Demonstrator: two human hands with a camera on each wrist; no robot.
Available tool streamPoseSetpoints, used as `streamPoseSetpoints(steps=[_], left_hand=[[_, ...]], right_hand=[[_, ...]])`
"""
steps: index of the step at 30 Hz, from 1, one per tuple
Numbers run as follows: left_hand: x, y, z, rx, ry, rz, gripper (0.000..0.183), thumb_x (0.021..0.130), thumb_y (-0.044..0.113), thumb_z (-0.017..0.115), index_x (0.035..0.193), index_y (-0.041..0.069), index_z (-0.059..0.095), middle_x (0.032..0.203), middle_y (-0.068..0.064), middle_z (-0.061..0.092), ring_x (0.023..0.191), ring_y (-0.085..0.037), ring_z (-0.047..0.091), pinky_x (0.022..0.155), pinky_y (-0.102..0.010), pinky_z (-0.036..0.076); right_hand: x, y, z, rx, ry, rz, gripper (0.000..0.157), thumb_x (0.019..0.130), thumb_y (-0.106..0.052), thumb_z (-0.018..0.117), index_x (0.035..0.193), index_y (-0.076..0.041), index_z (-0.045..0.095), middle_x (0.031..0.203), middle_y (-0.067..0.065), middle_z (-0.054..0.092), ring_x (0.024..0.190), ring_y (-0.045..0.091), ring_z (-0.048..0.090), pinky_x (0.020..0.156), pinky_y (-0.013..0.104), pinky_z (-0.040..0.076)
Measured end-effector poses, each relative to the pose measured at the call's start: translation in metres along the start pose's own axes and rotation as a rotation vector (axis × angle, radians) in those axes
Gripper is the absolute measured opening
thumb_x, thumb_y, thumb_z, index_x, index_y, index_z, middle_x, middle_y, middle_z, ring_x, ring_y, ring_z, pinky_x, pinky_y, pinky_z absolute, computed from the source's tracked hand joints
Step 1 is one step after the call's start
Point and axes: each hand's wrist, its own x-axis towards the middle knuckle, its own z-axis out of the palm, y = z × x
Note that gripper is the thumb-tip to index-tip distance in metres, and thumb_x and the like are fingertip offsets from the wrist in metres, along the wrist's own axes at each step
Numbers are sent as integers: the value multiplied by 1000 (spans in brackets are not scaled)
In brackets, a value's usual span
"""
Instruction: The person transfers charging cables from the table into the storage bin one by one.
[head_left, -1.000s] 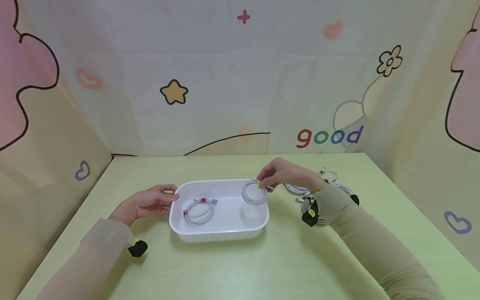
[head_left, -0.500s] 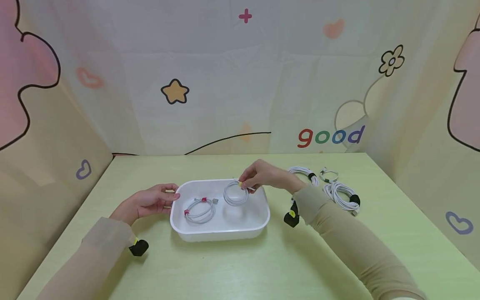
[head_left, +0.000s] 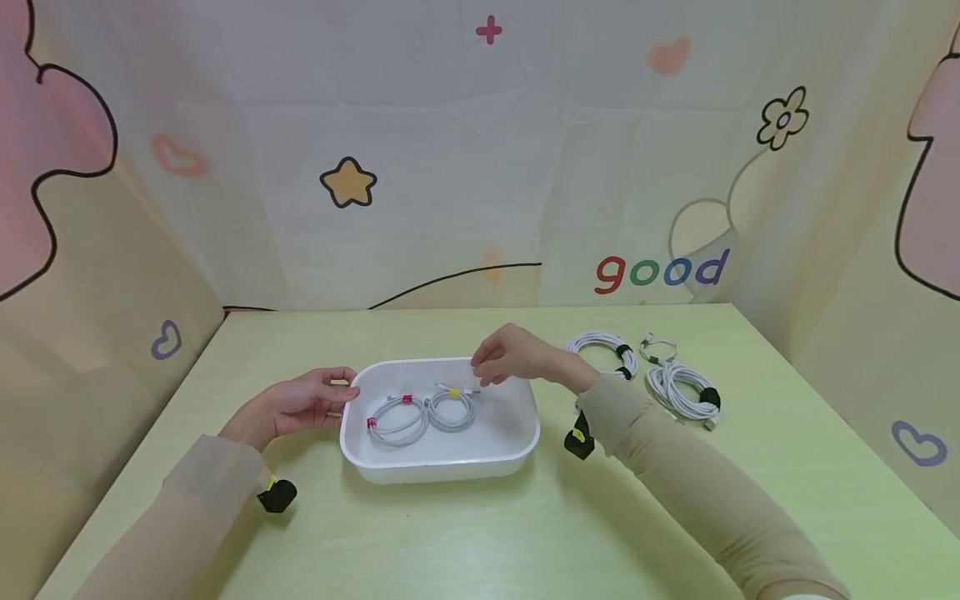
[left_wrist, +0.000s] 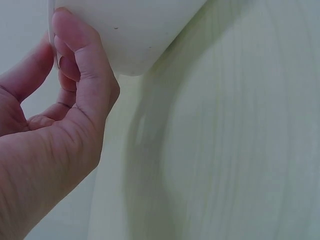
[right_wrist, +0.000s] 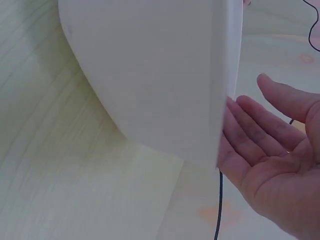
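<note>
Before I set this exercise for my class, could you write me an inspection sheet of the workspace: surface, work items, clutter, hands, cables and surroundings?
Surface: pale table, with a faint wood grain in the wrist views.
Work items: white bin, holding a coiled red-tied cable beside a coiled yellow-tied cable.
Clutter: nothing seen.
Hands: left hand pinches the bin's left rim; right hand is at the far right rim, holding nothing.
Cables: at least three more coils right of the bin: upper coil, small coil, large coil; the right sleeve may hide more.
Surroundings: printed backdrop with a star and the word "good".
</note>
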Motion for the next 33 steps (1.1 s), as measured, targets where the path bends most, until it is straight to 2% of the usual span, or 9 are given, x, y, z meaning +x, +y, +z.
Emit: streamPoseSetpoints(steps=[3, 8, 12, 17, 19, 24, 29, 33], left_hand=[[0, 0, 0, 5, 0, 0, 21, 97, 11, 57, 113, 8, 44, 100, 0, 64, 87, -12, 64, 80, -28, 57], [0, 2, 1, 18, 7, 1, 16, 97, 10, 56, 109, 10, 46, 98, 1, 63, 86, -11, 64, 78, -27, 57], [-3, 3, 1, 23, 22, -6, 14, 97, 11, 56, 108, 12, 47, 97, 2, 63, 85, -12, 64, 79, -28, 58], [-5, 4, 1, 29, 28, -9, 16, 96, 11, 58, 108, 12, 47, 97, 2, 63, 86, -12, 63, 78, -27, 57], [-5, 4, 1, 29, 25, -8, 16, 97, 11, 57, 108, 11, 47, 97, 2, 63, 86, -12, 63, 78, -27, 57], [-5, 3, 0, 27, 20, -8, 15, 98, 11, 55, 109, 12, 46, 97, 2, 63, 86, -12, 64, 79, -28, 58], [-3, 0, -1, 24, 26, -10, 14, 97, 11, 56, 108, 13, 48, 97, 3, 64, 86, -11, 64, 79, -28, 58], [-1, -1, 1, 19, 29, -14, 14, 97, 12, 57, 108, 13, 49, 98, 3, 64, 85, -11, 64, 78, -26, 57]], right_hand=[[-11, 6, -9, -1, 83, -42, 24, 93, -13, 64, 108, 4, 66, 99, 22, 71, 82, 26, 71, 74, 32, 59], [-33, 26, -31, 0, 299, -103, 18, 94, -17, 62, 99, -1, 69, 88, 17, 72, 68, 17, 69, 67, 36, 59], [-54, 50, -49, -53, 372, -82, 17, 94, -16, 62, 98, -1, 69, 85, 16, 72, 67, 18, 68, 68, 40, 59], [-83, 79, -66, -200, 350, -12, 17, 92, -8, 61, 100, 6, 67, 90, 23, 70, 73, 28, 68, 64, 30, 56], [-93, 88, -69, -274, 333, 18, 17, 91, -6, 62, 99, 7, 67, 89, 21, 70, 74, 26, 66, 65, 28, 54], [-110, 103, -73, -418, 238, 94, 12, 85, -3, 68, 93, 6, 69, 83, 12, 69, 74, 17, 60, 69, 32, 52], [-114, 112, -69, -456, 116, 153, 16, 81, 2, 68, 96, 6, 69, 82, 12, 67, 73, 17, 55, 66, 30, 50], [-113, 119, -68, -456, 95, 175, 19, 79, 4, 68, 97, 6, 70, 80, 10, 65, 71, 16, 52, 63, 27, 46]])
